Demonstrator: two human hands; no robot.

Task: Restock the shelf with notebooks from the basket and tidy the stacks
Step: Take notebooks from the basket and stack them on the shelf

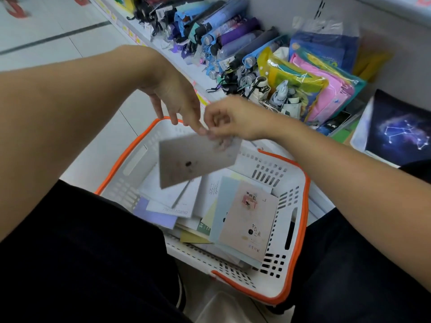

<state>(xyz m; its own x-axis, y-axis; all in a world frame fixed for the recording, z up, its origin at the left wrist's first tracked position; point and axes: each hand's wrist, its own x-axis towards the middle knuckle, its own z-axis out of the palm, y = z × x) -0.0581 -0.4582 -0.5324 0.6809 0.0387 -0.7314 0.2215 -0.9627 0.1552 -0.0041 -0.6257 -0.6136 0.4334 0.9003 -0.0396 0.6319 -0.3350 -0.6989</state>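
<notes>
A white basket with an orange rim (pixel 300 220) sits on the floor between my knees, holding several notebooks, among them a pink one (pixel 249 220) and a lilac one (pixel 154 214). Above the basket hangs a grey notebook (pixel 193 159), tilted and blurred. My right hand (pixel 231 117) pinches its top edge near the right corner. My left hand (pixel 177 99) touches the same top edge with its fingertips, fingers pointing down. A dark notebook with a constellation print (pixel 401 134) lies on the low shelf at the right.
The low shelf (pixel 186 66) runs from top left to right and carries folded umbrellas (pixel 224 36) and plastic-wrapped coloured packs (pixel 314 82). Tiled floor (pixel 46 31) lies to the left. My black-clad legs flank the basket.
</notes>
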